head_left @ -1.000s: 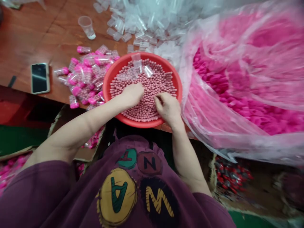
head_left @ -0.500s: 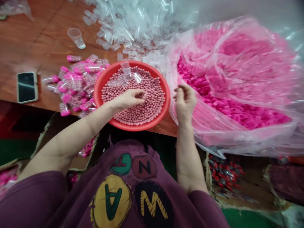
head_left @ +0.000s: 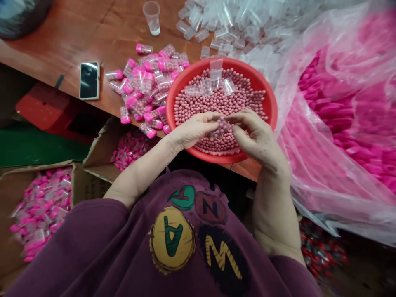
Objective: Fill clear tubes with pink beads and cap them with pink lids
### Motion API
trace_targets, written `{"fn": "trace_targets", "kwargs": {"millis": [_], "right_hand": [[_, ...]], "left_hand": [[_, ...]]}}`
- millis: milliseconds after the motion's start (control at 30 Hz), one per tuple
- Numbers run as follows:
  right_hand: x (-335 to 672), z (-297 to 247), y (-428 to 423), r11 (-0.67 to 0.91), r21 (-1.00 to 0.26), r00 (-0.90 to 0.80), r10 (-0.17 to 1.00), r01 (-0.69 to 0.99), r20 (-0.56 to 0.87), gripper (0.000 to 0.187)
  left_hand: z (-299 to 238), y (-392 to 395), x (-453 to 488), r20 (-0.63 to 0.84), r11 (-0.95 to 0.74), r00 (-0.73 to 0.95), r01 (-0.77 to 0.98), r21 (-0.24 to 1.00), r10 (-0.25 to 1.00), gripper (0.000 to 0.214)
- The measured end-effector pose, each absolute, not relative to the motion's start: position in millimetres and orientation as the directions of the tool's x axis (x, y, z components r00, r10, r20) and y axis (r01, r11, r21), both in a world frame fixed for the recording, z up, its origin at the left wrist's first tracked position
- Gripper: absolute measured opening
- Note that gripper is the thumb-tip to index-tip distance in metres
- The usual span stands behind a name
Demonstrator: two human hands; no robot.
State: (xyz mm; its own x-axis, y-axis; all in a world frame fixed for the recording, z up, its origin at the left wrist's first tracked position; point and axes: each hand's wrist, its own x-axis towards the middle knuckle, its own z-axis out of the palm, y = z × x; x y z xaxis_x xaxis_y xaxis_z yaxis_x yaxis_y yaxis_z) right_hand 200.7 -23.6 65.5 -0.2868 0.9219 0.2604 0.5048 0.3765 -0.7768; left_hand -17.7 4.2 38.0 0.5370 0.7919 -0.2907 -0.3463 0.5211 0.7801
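Observation:
Over the red basin of pink beads, my left hand pinches a small clear tube filled with beads. My right hand meets the tube from the other side, its thumb and fingers curled; anything inside that grasp is hidden. Several clear tubes without caps lie on the beads. Left of the basin is a heap of bead-filled tubes with pink caps.
Behind the basin lie many clear tubes. A plastic bag of pink caps stands on the right. On the table are a phone and a plastic cup. Below are cardboard boxes of capped tubes.
My right hand has left the edge of the cap bag and come to the tube at my left hand. The view has shifted, so things on the table appear further right.

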Motion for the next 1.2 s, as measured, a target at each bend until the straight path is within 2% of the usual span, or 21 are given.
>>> {"fn": "trace_targets", "kwargs": {"millis": [133,267,400,600,700,800,1000,1200], "right_hand": [[203,71,-26,0.270,-0.819,-0.316,0.942,0.506,0.116,0.026],[205,70,-26,0.181,-0.856,-0.377,0.926,0.484,-0.017,0.037],[204,65,-20,0.101,-0.869,-0.360,0.928,0.485,-0.093,0.027],[205,59,-20,-0.061,-0.916,-0.267,0.947,0.397,-0.179,0.040],[208,54,-18,0.013,-0.912,-0.185,0.980,0.410,-0.069,0.036],[207,52,-15,0.140,-0.848,-0.165,0.984,0.511,0.063,0.024],[202,64,-11,0.235,-0.756,-0.292,0.955,0.611,0.062,0.010],[208,57,-6,0.162,-0.825,-0.197,0.978,0.541,0.063,0.014]], "left_hand": [[33,6,-17,-0.273,0.487,0.538,-0.308,0.817,0.798,0.010],[34,6,-14,-0.274,0.471,0.529,-0.283,0.835,0.803,0.017],[38,5,-12,-0.258,0.456,0.547,-0.263,0.850,0.797,0.025],[48,5,-8,-0.382,0.490,0.413,-0.197,0.849,0.827,0.032],[50,4,-8,-0.413,0.511,0.383,-0.202,0.835,0.826,0.028],[51,3,-9,-0.403,0.517,0.429,-0.190,0.834,0.808,0.029],[53,4,-10,-0.453,0.568,0.442,-0.172,0.805,0.774,0.028],[58,10,-10,-0.531,0.690,0.457,-0.330,0.644,0.714,0.032]]}}
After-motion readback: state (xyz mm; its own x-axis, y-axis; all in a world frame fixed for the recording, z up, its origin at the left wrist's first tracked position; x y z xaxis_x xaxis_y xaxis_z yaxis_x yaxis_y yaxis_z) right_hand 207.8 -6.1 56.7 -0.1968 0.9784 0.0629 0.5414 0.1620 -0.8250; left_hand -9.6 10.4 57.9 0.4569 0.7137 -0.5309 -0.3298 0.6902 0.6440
